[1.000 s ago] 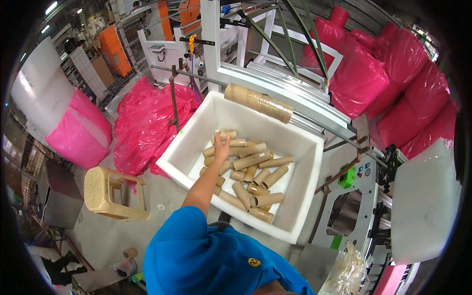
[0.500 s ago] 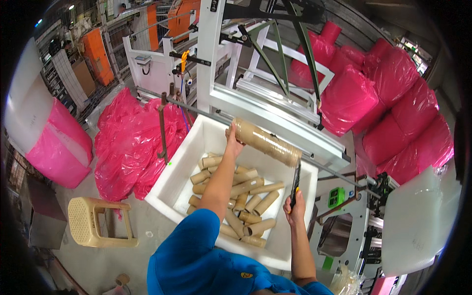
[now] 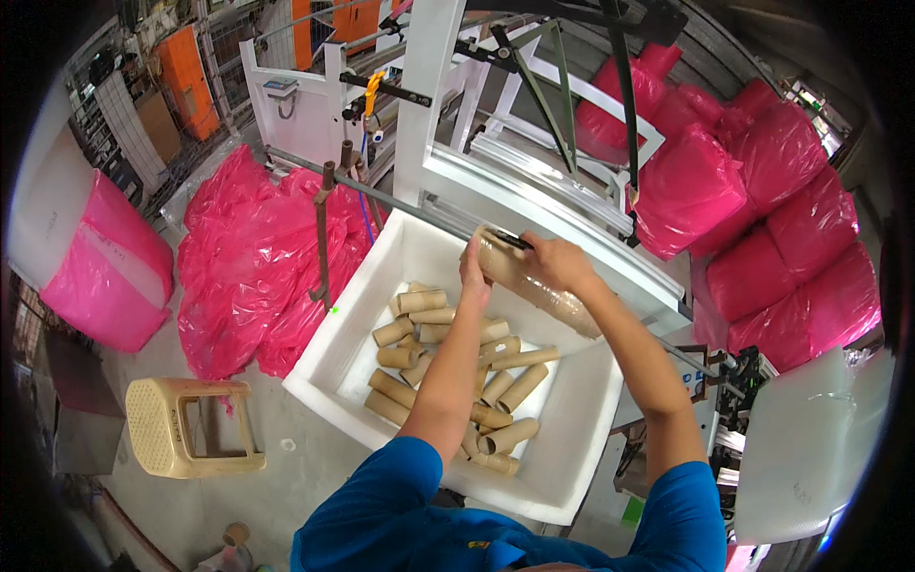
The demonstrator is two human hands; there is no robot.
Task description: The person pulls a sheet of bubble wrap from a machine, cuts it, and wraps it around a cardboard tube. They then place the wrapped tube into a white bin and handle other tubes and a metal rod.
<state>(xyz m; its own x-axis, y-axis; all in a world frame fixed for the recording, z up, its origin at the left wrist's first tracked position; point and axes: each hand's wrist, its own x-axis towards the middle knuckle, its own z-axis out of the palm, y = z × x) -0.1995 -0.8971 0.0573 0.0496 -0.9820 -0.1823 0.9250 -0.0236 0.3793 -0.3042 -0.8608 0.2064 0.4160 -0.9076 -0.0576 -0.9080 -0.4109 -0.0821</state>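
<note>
My left hand [image 3: 474, 271] grips the left end of a brown cardboard tube [image 3: 541, 290] with a shiny wrapped surface. The tube lies slantwise above the far side of a white bin [image 3: 575, 410]. In my right hand [image 3: 560, 261] is a black utility knife [image 3: 508, 238], laid along the top of the tube near my left hand. Whether its blade touches the tube is hidden. Below my arms, several short cardboard tubes [image 3: 520, 388] lie loose in the bin. My left forearm covers some of them.
A metal bar [image 3: 405, 207] crosses behind the bin, beside a white machine frame [image 3: 553, 214]. Pink plastic film [image 3: 253, 262] is heaped at left, near a beige stool [image 3: 157, 429]. Pink wrapped rolls [image 3: 691, 195] are stacked at far right; a translucent roll [image 3: 796, 448] stands nearer.
My right hand has moved up and left with the knife, from the tube's right end to near its left end. The left hand still grips the tube. The view has shifted slightly.
</note>
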